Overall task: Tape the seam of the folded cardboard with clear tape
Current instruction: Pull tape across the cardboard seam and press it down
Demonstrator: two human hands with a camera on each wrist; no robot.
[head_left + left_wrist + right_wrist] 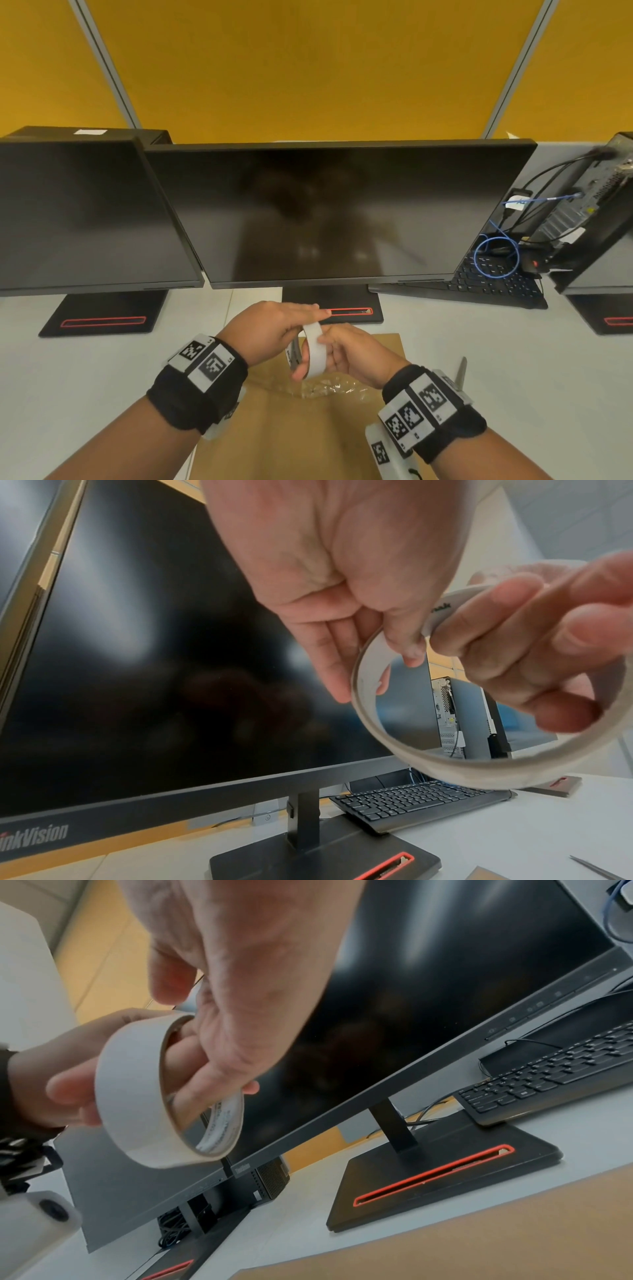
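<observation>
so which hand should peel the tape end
The left hand: its fingertips lie on the roll's outer face, while the right hand hooks through the core, steadying it above the cardboard.

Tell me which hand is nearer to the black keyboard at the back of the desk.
Right. The right hand grips the white tape roll, left of the black keyboard and nearer the person; the left hand, on the same roll, sits farther left.

Cardboard (291, 438) cut by bottom edge — seam under hands; scissors (460, 373) half-hidden.
</observation>
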